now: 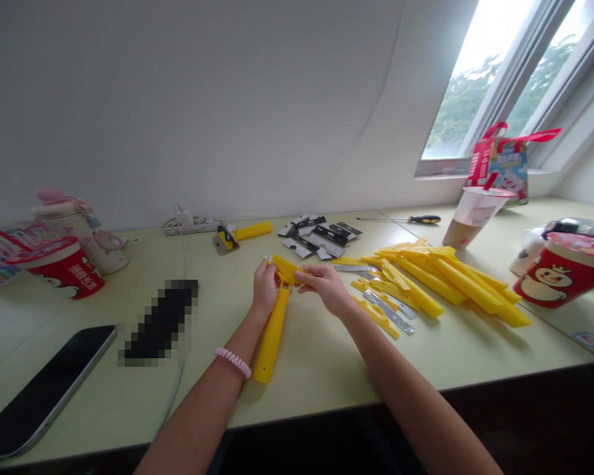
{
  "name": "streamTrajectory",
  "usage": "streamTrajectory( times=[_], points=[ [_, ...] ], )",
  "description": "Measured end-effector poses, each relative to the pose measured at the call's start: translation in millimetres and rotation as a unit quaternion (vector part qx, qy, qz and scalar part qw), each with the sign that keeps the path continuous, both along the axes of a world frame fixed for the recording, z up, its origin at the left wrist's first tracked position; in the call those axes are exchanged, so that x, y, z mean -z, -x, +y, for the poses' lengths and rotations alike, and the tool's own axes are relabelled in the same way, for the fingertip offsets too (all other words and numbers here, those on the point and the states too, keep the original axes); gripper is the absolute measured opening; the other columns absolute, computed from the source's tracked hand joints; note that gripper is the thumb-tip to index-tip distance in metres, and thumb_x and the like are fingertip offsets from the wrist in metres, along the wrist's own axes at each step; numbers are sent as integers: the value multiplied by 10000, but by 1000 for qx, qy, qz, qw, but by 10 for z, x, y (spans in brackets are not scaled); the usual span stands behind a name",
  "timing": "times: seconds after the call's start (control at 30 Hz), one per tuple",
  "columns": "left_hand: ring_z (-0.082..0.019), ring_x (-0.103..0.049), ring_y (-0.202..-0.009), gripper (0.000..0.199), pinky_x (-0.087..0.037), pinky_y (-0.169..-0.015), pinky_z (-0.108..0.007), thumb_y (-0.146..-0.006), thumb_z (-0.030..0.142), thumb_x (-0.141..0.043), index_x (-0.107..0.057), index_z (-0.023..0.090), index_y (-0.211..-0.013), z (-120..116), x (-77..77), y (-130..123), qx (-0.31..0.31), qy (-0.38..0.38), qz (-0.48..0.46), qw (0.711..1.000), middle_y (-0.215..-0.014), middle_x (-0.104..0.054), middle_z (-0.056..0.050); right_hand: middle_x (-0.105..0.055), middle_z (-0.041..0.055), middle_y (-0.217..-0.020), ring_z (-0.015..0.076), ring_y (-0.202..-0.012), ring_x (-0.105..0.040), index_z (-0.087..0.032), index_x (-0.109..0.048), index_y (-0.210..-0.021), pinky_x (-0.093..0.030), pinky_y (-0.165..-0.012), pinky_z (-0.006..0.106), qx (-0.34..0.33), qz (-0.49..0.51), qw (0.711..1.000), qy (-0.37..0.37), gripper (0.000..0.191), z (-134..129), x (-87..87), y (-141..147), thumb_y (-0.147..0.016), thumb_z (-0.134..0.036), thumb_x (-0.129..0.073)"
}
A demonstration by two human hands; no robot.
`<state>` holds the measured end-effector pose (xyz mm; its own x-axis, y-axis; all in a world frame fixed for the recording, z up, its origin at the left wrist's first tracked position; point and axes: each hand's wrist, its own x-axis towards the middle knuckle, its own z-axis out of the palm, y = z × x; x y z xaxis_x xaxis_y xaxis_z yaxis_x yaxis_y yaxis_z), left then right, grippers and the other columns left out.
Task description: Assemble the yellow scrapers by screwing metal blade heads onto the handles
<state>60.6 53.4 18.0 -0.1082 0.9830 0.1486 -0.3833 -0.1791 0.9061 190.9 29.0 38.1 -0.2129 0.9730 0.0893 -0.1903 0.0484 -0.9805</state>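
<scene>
Yellow plastic scraper [272,336] pinched in our left hand [264,288] and right hand [324,287], with loads more yellow handles [455,284] piled right of it.

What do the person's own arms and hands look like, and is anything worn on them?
Both forearms are bare, with no sleeves in view. The left arm has a pink spiral-coil bracelet above the wrist, while the right arm has no band. The left hand and the right hand wear no gloves, and no rings show.
</scene>
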Motion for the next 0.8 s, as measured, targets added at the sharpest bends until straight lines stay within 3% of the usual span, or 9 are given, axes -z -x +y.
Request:
streamTrajectory(
  times=[0.2, 0.43, 0.63, 0.8],
  points=[
    [-127, -557, -501, 244, -428, -464, -230, -703, 404, -476, -489, 162, -734, -20, -66, 23, -4, 73, -4, 997, -598, -585, -6, -644, 45, -690, 110, -598, -559, -132, -699, -694, -493, -631, 267, 16, 3, 1000, -1, 271, -9, -20, 6, -557, -364, -726],
    [-130, -563, -441, 152, -441, -456, -239, -690, 299, -473, -488, 148, -677, -61, -172, 56, -20, 114, 37, 993, -572, -615, -40, -629, 34, -676, 87, -551, -532, -127, -698, -695, -486, -614, 259, 30, -6, 999, 13, 270, 18, 6, -19, -545, -350, -733],
    [-143, -585, -469, 182, -443, -452, -242, -718, 278, -447, -539, 126, -682, -45, -138, 60, 14, 133, 31, 991, -608, -634, -71, -618, 24, -675, 88, -585, -512, -158, -704, -752, -437, -533, 214, -15, -27, 999, 30, 256, 22, 12, -54, -565, -332, -715],
    [-144, -603, -512, 188, -458, -479, -243, -723, 257, -436, -565, 121, -711, -36, -124, 70, 35, 157, 8, 987, -661, -655, -85, -633, 30, -730, 83, -582, -500, -186, -702, -847, -382, -482, 189, -4, -29, 998, 53, 292, 29, 44, -31, -589, -324, -698]
  ],
)
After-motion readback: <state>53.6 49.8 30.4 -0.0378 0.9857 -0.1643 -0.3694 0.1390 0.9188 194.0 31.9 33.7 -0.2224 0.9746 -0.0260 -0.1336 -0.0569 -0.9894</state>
